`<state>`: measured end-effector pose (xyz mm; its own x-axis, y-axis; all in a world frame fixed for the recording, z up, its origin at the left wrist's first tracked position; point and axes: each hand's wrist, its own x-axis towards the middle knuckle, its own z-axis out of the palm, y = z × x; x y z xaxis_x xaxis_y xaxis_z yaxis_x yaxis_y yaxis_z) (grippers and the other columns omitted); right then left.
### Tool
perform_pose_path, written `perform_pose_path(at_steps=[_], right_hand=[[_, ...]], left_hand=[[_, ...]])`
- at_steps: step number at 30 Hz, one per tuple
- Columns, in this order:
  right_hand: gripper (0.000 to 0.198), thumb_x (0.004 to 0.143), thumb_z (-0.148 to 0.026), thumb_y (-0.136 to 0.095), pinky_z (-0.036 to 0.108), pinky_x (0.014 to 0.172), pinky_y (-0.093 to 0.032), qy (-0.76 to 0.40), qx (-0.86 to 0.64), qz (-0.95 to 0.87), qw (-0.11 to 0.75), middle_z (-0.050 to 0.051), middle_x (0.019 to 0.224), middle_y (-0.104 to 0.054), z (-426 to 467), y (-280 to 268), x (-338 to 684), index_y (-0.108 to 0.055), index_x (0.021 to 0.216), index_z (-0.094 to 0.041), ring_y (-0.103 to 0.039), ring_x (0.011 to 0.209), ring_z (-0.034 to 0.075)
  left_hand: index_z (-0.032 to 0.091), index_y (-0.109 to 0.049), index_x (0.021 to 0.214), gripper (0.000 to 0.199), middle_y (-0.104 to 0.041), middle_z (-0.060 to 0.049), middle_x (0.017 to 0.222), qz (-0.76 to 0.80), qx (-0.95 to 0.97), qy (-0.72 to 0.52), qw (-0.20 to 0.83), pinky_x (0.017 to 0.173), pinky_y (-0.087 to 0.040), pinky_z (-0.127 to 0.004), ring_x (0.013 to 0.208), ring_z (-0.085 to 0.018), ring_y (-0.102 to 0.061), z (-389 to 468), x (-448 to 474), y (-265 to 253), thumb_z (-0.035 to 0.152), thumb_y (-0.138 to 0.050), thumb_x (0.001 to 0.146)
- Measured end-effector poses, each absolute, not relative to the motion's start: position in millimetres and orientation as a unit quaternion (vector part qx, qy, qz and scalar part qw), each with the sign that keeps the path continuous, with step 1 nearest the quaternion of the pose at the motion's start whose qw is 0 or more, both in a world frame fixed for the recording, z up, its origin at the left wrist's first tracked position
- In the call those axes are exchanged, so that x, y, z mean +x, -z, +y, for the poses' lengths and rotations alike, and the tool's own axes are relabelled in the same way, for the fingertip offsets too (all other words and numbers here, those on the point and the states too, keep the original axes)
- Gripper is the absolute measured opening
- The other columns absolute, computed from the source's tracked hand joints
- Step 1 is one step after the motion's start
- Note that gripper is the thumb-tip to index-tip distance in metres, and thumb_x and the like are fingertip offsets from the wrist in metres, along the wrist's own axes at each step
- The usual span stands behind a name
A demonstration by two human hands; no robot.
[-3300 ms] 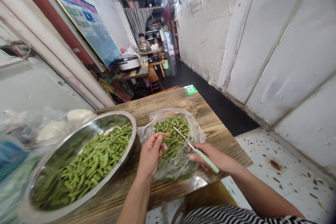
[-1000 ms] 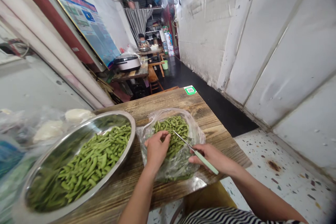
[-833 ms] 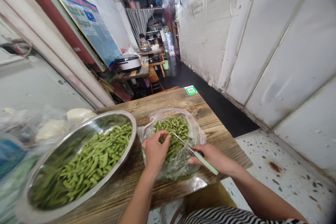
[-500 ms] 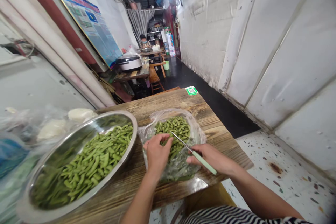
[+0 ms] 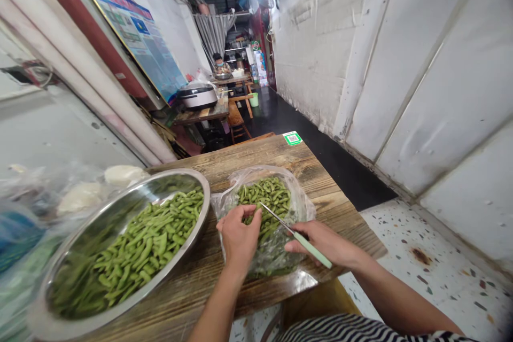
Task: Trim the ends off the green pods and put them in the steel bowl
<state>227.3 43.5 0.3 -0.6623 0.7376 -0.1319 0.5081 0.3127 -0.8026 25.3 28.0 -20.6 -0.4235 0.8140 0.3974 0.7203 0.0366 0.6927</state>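
Over a clear plastic bag (image 5: 306, 208) of green edamame pods (image 5: 270, 192), my left hand (image 5: 240, 235) has its thumb and fingertips pinched together. They close on an edamame pod, mostly hidden by the fingers. My right hand (image 5: 326, 240) grips scissors with a pale green handle (image 5: 312, 250), seen nearly edge-on. Their metal blades point up and left, with the tip close to my left thumb and fingertips. On the left stands a large steel basin (image 5: 206, 197), holding many more edamame pods (image 5: 148, 246).
The bag and basin rest on a wooden table (image 5: 336, 208), with a green QR-code card (image 5: 292, 138) at its far corner. Plastic bags (image 5: 84, 197) crowd the left side. Farther back, a rice cooker (image 5: 197, 96) sits on another table, and a person (image 5: 221, 67) sits beyond it.
My left hand has shifted slightly left and down, a little away from the scissors' tip. The scissors and my right hand are almost unmoved.
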Motion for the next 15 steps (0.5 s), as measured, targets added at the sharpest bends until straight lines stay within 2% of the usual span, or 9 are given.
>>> perform_pose_path(at_steps=[6, 10, 15], right_hand=[[0.041, 0.078, -0.056, -0.056, 0.018, 0.049, -0.026, -0.447, -0.382, -0.794, 0.155, -0.005, 0.055, -0.039, 46.2, 9.6, 222.6, -0.054, 0.070, -0.015, -0.036, 0.054, 0.008], [0.042, 0.077, -0.055, -0.058, 0.017, 0.049, -0.027, -0.442, -0.396, -0.789, 0.157, -0.005, 0.056, -0.039, 46.5, 17.9, 220.3, -0.051, 0.065, -0.015, -0.037, 0.055, 0.008], [0.042, 0.074, -0.054, -0.062, 0.017, 0.048, -0.029, -0.441, -0.413, -0.778, 0.169, -0.005, 0.054, -0.040, 46.0, 20.3, 220.1, -0.052, 0.064, -0.014, -0.039, 0.053, 0.008]], left_hand=[[0.021, -0.067, 0.073, 0.016, -0.069, -0.003, 0.073, 0.713, 0.536, -0.449, 0.059, 0.075, -0.044, -0.036, 0.072, -0.021, -0.062, 25.5, 30.1, 17.0, 0.035, -0.062, 0.069], [0.021, -0.067, 0.074, 0.015, -0.068, -0.003, 0.073, 0.716, 0.530, -0.447, 0.079, 0.075, -0.045, -0.036, 0.072, -0.021, -0.062, 26.7, 28.0, 21.3, 0.034, -0.063, 0.068], [0.019, -0.068, 0.080, 0.023, -0.068, -0.003, 0.073, 0.694, 0.476, -0.499, 0.208, 0.069, -0.046, -0.033, 0.068, -0.019, -0.061, 33.2, 20.3, 30.9, 0.035, -0.066, 0.065]])
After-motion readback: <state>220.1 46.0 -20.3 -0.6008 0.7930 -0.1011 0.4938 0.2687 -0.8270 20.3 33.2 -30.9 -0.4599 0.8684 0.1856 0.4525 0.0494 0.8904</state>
